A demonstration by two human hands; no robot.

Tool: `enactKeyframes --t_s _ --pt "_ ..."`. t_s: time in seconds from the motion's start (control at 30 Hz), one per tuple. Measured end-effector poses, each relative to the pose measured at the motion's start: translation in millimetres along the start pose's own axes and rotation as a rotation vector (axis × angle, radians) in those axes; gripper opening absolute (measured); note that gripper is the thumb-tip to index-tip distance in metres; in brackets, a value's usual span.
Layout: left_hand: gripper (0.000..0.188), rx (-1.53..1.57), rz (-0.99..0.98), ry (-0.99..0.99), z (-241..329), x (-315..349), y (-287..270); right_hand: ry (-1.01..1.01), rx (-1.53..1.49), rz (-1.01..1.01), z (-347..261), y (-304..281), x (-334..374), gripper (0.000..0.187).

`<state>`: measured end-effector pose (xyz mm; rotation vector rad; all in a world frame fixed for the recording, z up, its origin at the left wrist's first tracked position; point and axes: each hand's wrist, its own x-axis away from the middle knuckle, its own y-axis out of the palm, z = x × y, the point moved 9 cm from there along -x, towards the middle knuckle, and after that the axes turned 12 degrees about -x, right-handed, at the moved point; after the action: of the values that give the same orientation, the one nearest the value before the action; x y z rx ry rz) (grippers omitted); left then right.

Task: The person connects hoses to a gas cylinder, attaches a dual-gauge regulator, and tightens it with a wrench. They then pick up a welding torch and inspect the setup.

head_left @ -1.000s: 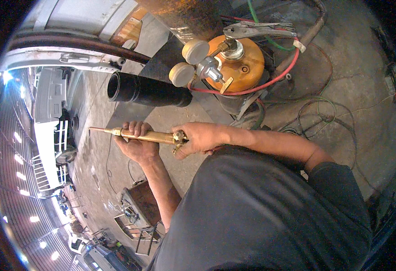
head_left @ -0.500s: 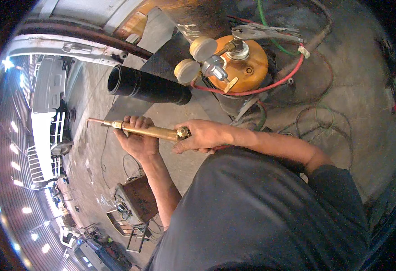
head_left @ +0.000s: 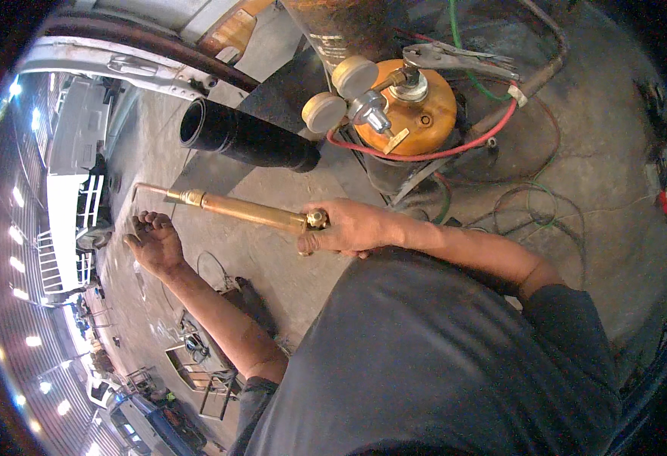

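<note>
A brass gas torch (head_left: 251, 215) with a thin, bent copper tip lies across the view, tip pointing left. My right hand (head_left: 349, 226) is closed around its rear end, beside the valve knob. Below the copper tip, my left hand (head_left: 155, 245) is off the torch, palm up, its fingers loosely curled and the thumb apart. Nothing shows in it. Ahead of my right hand stands a yellow-topped gas cylinder (head_left: 444, 114) carrying a regulator (head_left: 369, 110) with two round gauges. A pair of locking pliers (head_left: 447, 58) rests at its valve.
A black pipe (head_left: 254, 140) lies on dark sheet ahead of the torch. A red hose (head_left: 455, 148) curves round the yellow cylinder, and a green hose (head_left: 455, 30) runs behind it. Beyond my left forearm stands a metal frame (head_left: 196, 372). Vehicles are parked at far left.
My left hand has let go of the torch barrel and moved left and slightly down, below the tip. My right hand keeps its hold on the torch.
</note>
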<state>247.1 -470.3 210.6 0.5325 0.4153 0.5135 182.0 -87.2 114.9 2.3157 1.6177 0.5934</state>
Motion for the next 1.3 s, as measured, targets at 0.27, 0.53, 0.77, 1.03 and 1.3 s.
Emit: enactKeyframes --t_s 0.27,0.53,0.77,1.03,1.3 --pt "0.037 -0.23 0.088 -0.095 5.2 -24.9 -0.7 0.013 0.061 -0.01 1.0 2.9 -0.1 0.048" --pt "0.031 -0.442 0.261 -0.186 13.5 -36.9 -26.7 0.019 0.163 -0.034 -3.8 2.7 -1.6 0.049" --pt "0.03 -0.477 0.461 -0.127 11.1 -30.0 -30.2 0.031 0.085 -0.096 -1.5 5.6 -3.2 0.049" --pt "0.032 -0.328 0.267 -0.198 9.1 -25.8 -31.9 0.081 0.001 -0.063 4.4 3.6 -4.9 0.049" --pt "0.03 -0.326 0.265 -0.194 9.9 -24.3 -47.2 0.078 -0.002 -0.101 7.9 7.0 -10.0 0.053"
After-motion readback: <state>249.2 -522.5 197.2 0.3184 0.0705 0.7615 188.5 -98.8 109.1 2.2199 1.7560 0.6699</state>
